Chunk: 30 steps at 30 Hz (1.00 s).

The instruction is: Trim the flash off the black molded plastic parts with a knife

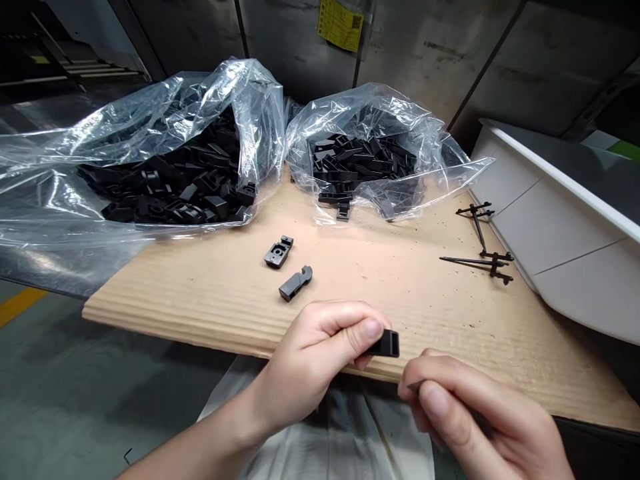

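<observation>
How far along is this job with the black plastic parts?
Looks done: a grey plastic part and another lie on the corrugated cardboard, with thin black pieces near its right edge. In hand: the left hand grips a black part; the right hand pinches a thin dark piece. Left: two clear plastic bags, both heaped with black parts.
</observation>
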### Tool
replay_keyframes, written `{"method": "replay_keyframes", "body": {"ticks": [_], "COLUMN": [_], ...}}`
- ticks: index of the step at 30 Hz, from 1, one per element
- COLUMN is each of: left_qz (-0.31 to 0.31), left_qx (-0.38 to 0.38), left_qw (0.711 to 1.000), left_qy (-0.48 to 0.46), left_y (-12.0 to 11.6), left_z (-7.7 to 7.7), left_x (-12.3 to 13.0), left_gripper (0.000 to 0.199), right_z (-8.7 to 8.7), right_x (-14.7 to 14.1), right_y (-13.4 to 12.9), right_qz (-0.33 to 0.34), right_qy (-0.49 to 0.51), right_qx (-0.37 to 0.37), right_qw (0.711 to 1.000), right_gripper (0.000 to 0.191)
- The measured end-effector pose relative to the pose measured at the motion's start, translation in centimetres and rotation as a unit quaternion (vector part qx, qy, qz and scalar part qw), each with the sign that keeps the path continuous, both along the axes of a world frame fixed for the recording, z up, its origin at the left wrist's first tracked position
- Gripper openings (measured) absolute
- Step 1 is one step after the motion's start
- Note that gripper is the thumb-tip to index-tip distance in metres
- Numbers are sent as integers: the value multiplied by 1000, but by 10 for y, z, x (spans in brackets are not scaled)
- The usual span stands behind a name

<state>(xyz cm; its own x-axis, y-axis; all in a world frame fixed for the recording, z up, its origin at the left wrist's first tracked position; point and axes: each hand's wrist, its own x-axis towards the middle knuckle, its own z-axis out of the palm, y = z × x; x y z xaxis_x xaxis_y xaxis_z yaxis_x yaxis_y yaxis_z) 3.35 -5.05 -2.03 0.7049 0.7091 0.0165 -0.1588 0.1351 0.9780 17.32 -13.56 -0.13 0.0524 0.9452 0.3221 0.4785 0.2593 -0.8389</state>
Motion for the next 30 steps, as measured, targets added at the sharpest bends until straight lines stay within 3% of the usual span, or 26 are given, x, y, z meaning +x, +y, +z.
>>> {"method": "replay_keyframes", "body": {"ticks": [2, 8, 11, 22, 30], "left_qz": [-1, 0, 2, 0, -3], "left_qx": [0, -26, -28, -10, 20], "left_qw": [1000, 999, 999, 1000, 1000], "left_qy": [-6, -23, -23, -9, -2], "left_y": [0, 0, -1, -3, -2], "left_z": [0, -2, -2, -3, 0], "left_x": [0, 0, 0, -1, -2], "left_gripper": [32, 32, 31, 30, 29], "right_z": [-1, -9, -13, -12, -11], "right_x": [4, -2, -10, -11, 3], "right_y": [-1, -8, -9, -6, 0], "right_qz": [-36, -76, -126, -93, -61], "right_qy": [-4, -91, -99, -134, -165], "right_qx": [8, 70, 102, 98, 62], "right_qw": [999, 990, 982, 982, 982], "right_gripper": [10, 38, 32, 18, 22]}}
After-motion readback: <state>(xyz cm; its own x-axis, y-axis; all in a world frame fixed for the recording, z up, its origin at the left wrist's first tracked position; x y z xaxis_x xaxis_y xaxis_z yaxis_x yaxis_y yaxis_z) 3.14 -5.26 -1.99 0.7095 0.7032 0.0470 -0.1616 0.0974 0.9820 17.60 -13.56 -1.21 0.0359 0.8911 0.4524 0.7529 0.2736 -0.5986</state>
